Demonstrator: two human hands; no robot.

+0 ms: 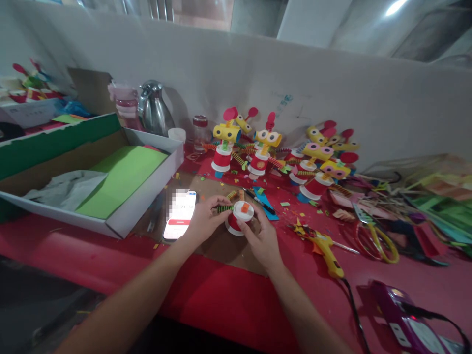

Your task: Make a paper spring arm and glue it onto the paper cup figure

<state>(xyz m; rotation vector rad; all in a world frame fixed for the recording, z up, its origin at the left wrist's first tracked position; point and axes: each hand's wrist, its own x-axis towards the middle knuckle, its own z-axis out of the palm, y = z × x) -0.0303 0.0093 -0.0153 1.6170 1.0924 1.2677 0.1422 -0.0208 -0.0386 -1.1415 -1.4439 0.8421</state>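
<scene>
A small paper cup with a red band, white base and an orange square on top stands upside down on the brown cardboard mat. My right hand is closed round its right side, thumb in front. At the cup's left, my left hand pinches a green-and-black folded paper strip, its end at the cup's side. Whether the strip is attached there I cannot tell. An orange-yellow folded strip shows behind the cup. A lit phone lies beside my left hand.
Several finished paper-cup figures stand along the wall. To the right lie a yellow glue gun, scissors and a purple power strip. A box with green paper is at left, near a steel jug.
</scene>
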